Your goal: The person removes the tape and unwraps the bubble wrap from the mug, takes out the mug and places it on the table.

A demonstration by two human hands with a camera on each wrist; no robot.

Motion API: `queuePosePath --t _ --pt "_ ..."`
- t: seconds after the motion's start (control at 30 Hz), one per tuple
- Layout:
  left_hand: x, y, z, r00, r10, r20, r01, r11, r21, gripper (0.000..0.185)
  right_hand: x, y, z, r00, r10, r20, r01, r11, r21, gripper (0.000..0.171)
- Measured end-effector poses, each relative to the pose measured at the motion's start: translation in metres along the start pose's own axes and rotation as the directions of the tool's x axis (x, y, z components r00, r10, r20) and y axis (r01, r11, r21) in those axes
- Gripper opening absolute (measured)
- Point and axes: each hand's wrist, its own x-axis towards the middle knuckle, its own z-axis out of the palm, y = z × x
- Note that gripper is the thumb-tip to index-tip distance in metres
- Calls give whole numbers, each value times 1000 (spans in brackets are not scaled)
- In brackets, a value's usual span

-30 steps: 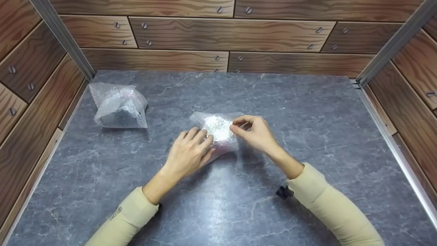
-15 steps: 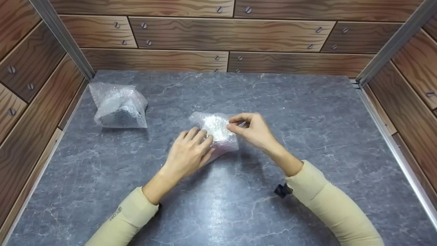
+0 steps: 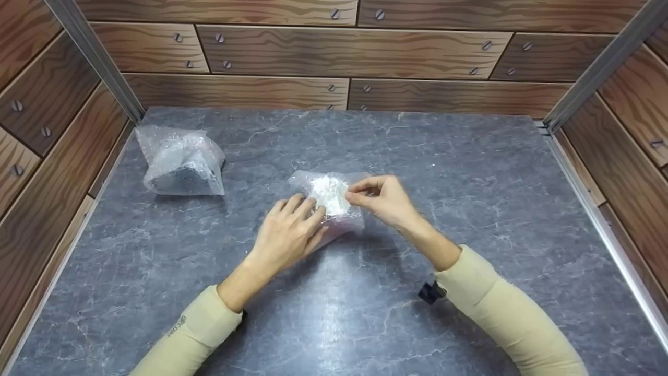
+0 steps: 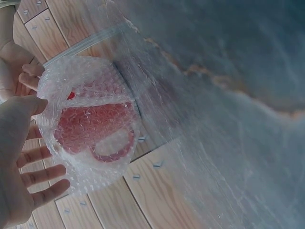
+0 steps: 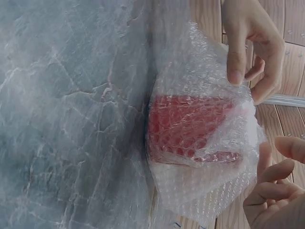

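Observation:
A mug (image 4: 95,126) wrapped in clear bubble wrap (image 3: 352,219) is at mid-table; its red body and loop handle show through the wrap in the left wrist view. My left hand (image 3: 287,235) rests on the package's left side, fingers spread and gently bent, the thumb near its front edge. At the upper right of the wrap, my right hand (image 3: 389,203) pinches with thumb and forefinger, the other fingers curled behind. Glare on top hides exactly what lies between those tips. In the right wrist view the red mug (image 5: 190,126) shows through the bubbles.
A second bubble-wrapped bundle (image 3: 185,162), pale with something dark inside, stands at the back left of the grey marbled table (image 3: 469,172). Wood-patterned walls (image 3: 334,52) enclose the back and sides, with metal rails (image 3: 600,68) at the corners.
My right hand has shifted slightly left across the top of the wrap, its thumb and forefinger staying close together. The left hand and the second bundle have kept their places.

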Motion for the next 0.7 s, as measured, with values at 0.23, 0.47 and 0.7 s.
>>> queuePosePath --t 0.23,0.47,0.7 --pt "0 1 0 1000 3 -1 -3 1000 3 32 -1 -2 3 1000 -4 26 6 997 -75 21" --pt "0 1 -1 1000 5 -3 -5 1000 3 34 0 -4 9 999 -28 27 32 990 -136 16" --pt "1 1 0 1000 1 -7 -1 1000 -7 33 0 -5 11 1000 -25 17 27 987 -160 15"
